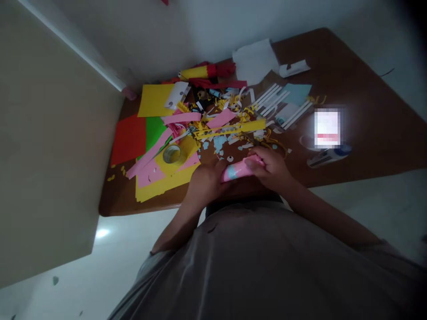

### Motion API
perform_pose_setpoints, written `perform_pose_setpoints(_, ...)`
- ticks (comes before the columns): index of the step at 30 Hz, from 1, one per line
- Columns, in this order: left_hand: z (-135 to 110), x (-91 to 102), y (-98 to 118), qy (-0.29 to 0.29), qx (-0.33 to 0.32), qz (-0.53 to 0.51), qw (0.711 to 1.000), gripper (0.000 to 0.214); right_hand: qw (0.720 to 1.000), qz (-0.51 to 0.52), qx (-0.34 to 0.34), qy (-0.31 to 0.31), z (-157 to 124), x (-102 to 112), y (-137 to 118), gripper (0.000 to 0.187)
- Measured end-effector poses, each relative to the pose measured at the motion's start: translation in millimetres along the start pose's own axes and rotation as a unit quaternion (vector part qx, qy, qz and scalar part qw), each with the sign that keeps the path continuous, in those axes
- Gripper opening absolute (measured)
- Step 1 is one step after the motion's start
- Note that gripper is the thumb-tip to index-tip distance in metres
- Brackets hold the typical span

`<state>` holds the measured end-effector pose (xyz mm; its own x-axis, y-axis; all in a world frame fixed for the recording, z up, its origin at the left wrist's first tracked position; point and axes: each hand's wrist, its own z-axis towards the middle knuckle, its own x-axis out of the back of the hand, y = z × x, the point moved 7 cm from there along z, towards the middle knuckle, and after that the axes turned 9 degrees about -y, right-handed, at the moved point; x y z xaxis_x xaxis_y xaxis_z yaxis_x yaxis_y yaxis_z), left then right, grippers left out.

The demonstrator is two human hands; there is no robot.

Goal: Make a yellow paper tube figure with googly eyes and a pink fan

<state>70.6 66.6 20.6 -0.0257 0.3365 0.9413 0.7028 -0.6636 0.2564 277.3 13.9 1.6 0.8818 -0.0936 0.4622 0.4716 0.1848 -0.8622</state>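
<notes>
Between my hands, close to the table's near edge, is a pink paper tube with a pale blue patch round its middle. My left hand is closed on the tube's left end. At the right end, my right hand grips it with the thumb lying along the top. Just beyond the tube lies a small white disc with a dark centre, like a googly eye. Light blue paper scraps are scattered past it, and a yellow strip with round shapes along it lies behind them.
Coloured sheets, including a red one, cover the table's left side, with a glass jar on them. A yellow and red tube lies at the back. White sticks and a glue bottle are to the right.
</notes>
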Motion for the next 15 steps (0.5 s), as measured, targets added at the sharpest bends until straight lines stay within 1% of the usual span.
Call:
perform_pose_setpoints(2,4,-10.0,9,0.013,0.012,-0.017,1.0,0.058,1.0,-0.014,-0.004,0.018,4,2,-2,0.051)
perform_pose_setpoints(4,7,-20.1,13,0.019,0.031,-0.039,0.999,0.062,1.0,-0.02,0.0,0.022,9,2,-6,0.063)
perform_pose_setpoints(7,10,-30.5,15,0.013,0.045,-0.062,0.997,0.058,0.999,-0.031,0.014,0.002,14,1,-10,0.067)
perform_pose_setpoints(9,11,-31.7,15,0.005,0.042,-0.073,0.996,0.053,0.999,-0.039,0.027,-0.013,17,1,-13,0.069)
perform_pose_setpoints(12,11,-26.1,15,0.0,0.027,-0.091,0.996,0.044,0.997,-0.05,0.051,-0.031,23,5,-20,0.07)
perform_pose_setpoints(15,13,-19.2,14,-0.001,0.008,-0.112,0.994,0.046,0.993,-0.066,0.086,-0.042,30,9,-32,0.069)
